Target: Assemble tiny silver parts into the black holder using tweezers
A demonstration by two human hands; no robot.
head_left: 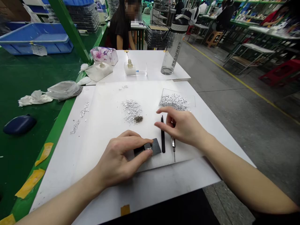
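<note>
My left hand (124,156) pinches a small grey metal block (147,146) between thumb and fingers, over a dark flat plate (156,147). My right hand (180,125) is to the right, thumb and index finger spread apart with nothing between them. Its other fingers curl around the handle of a thin screwdriver (173,145), whose tip points down towards me. Black tweezers (163,137) lie on the white board between the hands. Beyond them sit a pile of small white parts (131,109) and a heap of tiny dark screws (138,119).
A clear tray (178,101) with many white parts lies beyond my right hand. Further back stand a water bottle (172,50), a dispenser bottle (130,65) and a flowered tissue box (103,55). Plastic bags (63,90) lie at left. A person (119,28) sits opposite.
</note>
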